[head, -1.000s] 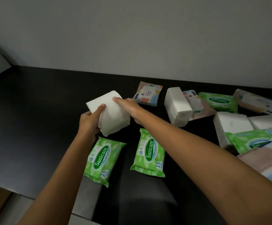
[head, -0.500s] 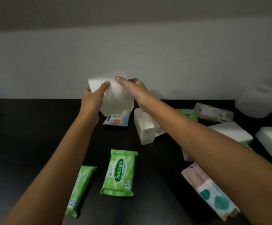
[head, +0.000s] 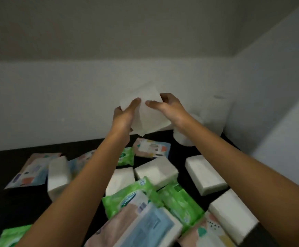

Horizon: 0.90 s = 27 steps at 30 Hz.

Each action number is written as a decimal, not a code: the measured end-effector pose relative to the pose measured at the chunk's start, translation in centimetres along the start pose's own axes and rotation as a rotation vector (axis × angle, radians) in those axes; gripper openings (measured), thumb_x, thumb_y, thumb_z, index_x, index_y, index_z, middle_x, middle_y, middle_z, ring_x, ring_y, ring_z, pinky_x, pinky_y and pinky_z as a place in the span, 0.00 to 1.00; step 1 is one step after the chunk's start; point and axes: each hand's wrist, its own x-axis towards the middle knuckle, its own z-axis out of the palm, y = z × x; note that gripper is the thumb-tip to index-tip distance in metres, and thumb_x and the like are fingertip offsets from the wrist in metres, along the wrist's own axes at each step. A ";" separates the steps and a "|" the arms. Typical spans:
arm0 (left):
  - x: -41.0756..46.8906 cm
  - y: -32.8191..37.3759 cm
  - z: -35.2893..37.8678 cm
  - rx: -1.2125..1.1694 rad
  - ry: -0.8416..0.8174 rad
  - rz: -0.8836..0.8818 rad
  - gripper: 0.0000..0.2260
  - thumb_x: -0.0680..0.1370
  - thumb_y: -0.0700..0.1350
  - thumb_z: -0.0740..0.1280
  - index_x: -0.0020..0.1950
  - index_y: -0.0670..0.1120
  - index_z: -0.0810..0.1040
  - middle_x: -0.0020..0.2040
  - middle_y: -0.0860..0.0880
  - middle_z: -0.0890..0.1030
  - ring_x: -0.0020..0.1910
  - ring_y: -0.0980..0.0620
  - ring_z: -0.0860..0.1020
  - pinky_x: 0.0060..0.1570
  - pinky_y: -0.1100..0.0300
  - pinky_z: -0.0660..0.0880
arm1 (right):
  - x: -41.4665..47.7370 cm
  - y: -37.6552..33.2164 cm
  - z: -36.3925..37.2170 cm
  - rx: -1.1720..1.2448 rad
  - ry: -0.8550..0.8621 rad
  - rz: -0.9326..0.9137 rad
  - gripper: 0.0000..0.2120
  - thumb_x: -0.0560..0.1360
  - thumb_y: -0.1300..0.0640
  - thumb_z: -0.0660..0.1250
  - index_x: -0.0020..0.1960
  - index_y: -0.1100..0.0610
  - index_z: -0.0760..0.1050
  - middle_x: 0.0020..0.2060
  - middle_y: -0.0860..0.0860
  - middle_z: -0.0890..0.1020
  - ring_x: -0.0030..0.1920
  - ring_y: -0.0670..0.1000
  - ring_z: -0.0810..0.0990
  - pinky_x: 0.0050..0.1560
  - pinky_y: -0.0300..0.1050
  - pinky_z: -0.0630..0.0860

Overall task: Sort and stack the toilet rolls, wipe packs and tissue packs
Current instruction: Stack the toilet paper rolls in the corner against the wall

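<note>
Pale walls meet in a corner at the far right, behind a black tabletop (head: 11,198) littered with packs. At the far left lies a patterned tissue pack (head: 30,172), with a white tissue pack (head: 57,176) tipped on its side just to its right. Above the middle of the table, both hands hold a white toilet roll (head: 146,112) up in the air: the left hand (head: 124,115) grips its left side with the thumb across the front, and the right hand (head: 170,108) clamps the right side. Below them sit a small patterned pack (head: 152,147), green wipe packs (head: 127,197) heaped in the near middle, and plain white packs (head: 204,173) to the right. More white rolls (head: 214,113) stand blurred in the far right corner.
</note>
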 end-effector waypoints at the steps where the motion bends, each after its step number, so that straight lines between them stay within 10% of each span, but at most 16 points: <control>1: 0.1 -0.5 1.8 -0.024 -0.036 -0.023 0.26 0.73 0.54 0.68 0.68 0.45 0.68 0.58 0.46 0.76 0.54 0.46 0.75 0.48 0.52 0.77 | 0.4 0.6 -1.8 -0.021 0.020 0.004 0.28 0.71 0.52 0.71 0.66 0.60 0.67 0.61 0.56 0.77 0.52 0.52 0.77 0.39 0.37 0.73; 7: 1.4 -4.3 10.5 -0.052 -0.244 -0.168 0.23 0.75 0.49 0.68 0.67 0.40 0.70 0.59 0.43 0.77 0.56 0.44 0.77 0.51 0.53 0.77 | 2.9 4.9 -10.4 -0.177 0.097 0.038 0.32 0.69 0.54 0.73 0.69 0.60 0.64 0.68 0.56 0.71 0.66 0.55 0.72 0.62 0.44 0.70; 12: 3.8 -5.9 15.2 0.065 -0.220 -0.112 0.30 0.75 0.46 0.68 0.74 0.42 0.59 0.67 0.44 0.70 0.64 0.45 0.72 0.64 0.52 0.71 | 5.8 7.4 -13.9 -0.340 0.064 0.033 0.33 0.70 0.54 0.72 0.70 0.58 0.63 0.69 0.53 0.69 0.68 0.53 0.69 0.61 0.39 0.66; 18: 7.9 -5.9 17.2 0.212 -0.199 -0.050 0.20 0.79 0.45 0.61 0.71 0.44 0.67 0.69 0.45 0.71 0.66 0.48 0.70 0.55 0.64 0.65 | 10.9 8.5 -13.4 -0.503 0.025 -0.083 0.34 0.69 0.56 0.74 0.70 0.61 0.65 0.69 0.56 0.70 0.69 0.53 0.68 0.64 0.38 0.64; 22: 10.8 -6.9 17.2 0.196 -0.204 -0.112 0.07 0.79 0.46 0.61 0.46 0.46 0.77 0.53 0.47 0.77 0.55 0.50 0.72 0.55 0.60 0.68 | 14.1 9.1 -12.5 -0.667 -0.013 -0.103 0.35 0.68 0.55 0.74 0.70 0.61 0.65 0.69 0.57 0.71 0.70 0.55 0.67 0.70 0.44 0.63; 27: 12.6 -9.0 17.4 0.126 -0.270 -0.183 0.18 0.78 0.49 0.62 0.67 0.45 0.71 0.63 0.47 0.75 0.60 0.49 0.74 0.53 0.61 0.72 | 16.4 10.4 -12.2 -0.853 -0.113 -0.077 0.33 0.70 0.53 0.73 0.70 0.60 0.65 0.68 0.57 0.71 0.70 0.55 0.65 0.71 0.48 0.63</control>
